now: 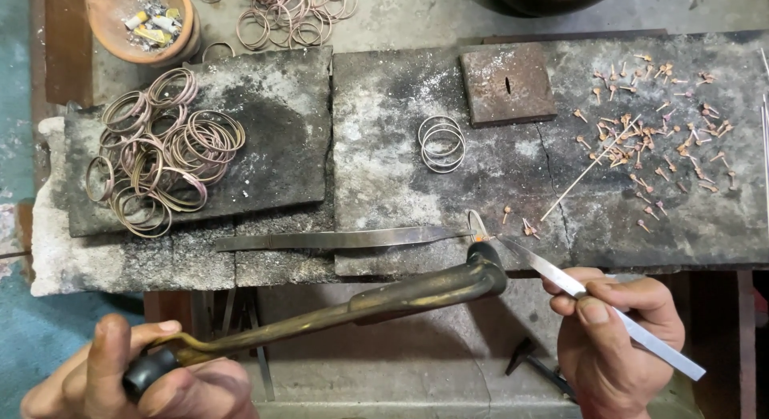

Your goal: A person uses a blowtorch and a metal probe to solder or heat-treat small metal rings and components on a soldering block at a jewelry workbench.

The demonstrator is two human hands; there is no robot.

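My left hand [136, 379] grips the dark handle end of a long brass blowtorch pipe [376, 299], whose curved nozzle reaches up to the slab's front edge. My right hand [613, 339] holds flat steel tweezers [593, 295] pointing up-left. Their tips meet a thin metal ring [478, 224] standing on the stone slab [384, 179], right by the nozzle. A second long pair of tweezers [336, 239] lies flat on the slab, its tip pointing at the same ring.
A pile of several metal bangles [160, 151] lies on the left slab. A few silver rings [441, 143] sit mid-slab beside a rusty square plate [506, 84]. Small copper pieces [641, 130] and a thin stick [589, 169] lie at right. A clay bowl [144, 20] stands top left.
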